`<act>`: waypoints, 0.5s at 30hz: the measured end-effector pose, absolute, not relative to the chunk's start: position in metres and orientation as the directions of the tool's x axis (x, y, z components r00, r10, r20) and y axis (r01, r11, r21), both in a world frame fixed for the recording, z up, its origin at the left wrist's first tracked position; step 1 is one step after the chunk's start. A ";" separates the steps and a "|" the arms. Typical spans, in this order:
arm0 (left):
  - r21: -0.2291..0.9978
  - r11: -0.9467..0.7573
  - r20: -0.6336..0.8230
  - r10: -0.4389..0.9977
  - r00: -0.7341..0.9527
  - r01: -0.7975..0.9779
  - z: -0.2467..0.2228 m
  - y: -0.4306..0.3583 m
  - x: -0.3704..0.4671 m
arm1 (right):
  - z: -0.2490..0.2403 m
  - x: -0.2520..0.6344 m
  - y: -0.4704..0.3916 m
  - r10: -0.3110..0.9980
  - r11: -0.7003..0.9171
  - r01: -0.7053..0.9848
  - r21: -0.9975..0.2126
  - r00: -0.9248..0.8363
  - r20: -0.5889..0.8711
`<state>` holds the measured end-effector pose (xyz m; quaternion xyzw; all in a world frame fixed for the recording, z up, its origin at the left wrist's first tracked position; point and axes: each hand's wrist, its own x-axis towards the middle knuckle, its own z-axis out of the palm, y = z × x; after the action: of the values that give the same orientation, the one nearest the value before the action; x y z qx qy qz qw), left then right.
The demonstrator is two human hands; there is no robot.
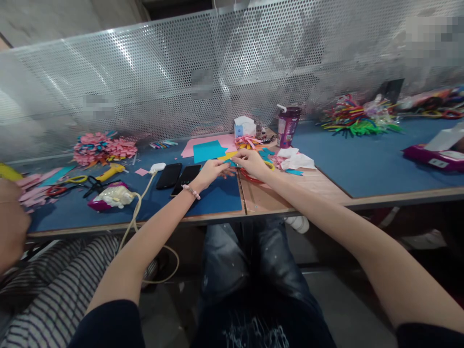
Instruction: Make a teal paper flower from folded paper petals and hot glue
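My left hand (213, 172) and my right hand (251, 162) meet over the table's middle, fingers pinched close together. Between them is a small piece of teal paper (230, 162), partly covered by the fingers. Just behind it lies yellow paper (225, 156), beside a teal sheet (207, 151) on pink paper (187, 147). Under my right hand and wrist, scissors with red and yellow handles (253, 178) are partly hidden. Near my left wrist rest two dark phones, one (169, 176) left of the other (186, 178).
A purple cup with straw (289, 128) stands at the back, near a tissue box (244, 128) and crumpled tissues (297, 158). Leftward are a yellow glue gun (112, 171), a cable (137, 208) and pink paper flowers (99, 147). Another person's arm (12, 222) is at far left.
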<state>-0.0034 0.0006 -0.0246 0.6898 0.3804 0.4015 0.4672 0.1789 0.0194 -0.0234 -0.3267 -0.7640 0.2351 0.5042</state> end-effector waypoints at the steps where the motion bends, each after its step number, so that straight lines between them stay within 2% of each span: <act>1: 0.952 -0.270 0.196 0.900 0.390 0.145 -0.025 0.001 -0.003 | -0.023 0.179 0.019 0.730 0.683 0.274 -0.677 -0.276 0.625; 8: 0.962 -0.249 0.193 0.906 0.376 0.107 -0.028 0.003 -0.003 | -0.025 0.175 0.019 0.682 0.726 0.354 -0.590 -0.254 0.686; 15: 0.960 -0.261 0.214 0.919 0.330 0.104 -0.025 0.001 -0.003 | -0.022 0.178 0.020 0.615 0.784 0.367 -0.500 -0.348 0.708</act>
<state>-0.0030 0.0008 -0.0253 0.6657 0.3844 0.4329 0.4708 0.1777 0.0203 -0.0224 -0.3028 -0.8109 0.1278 0.4843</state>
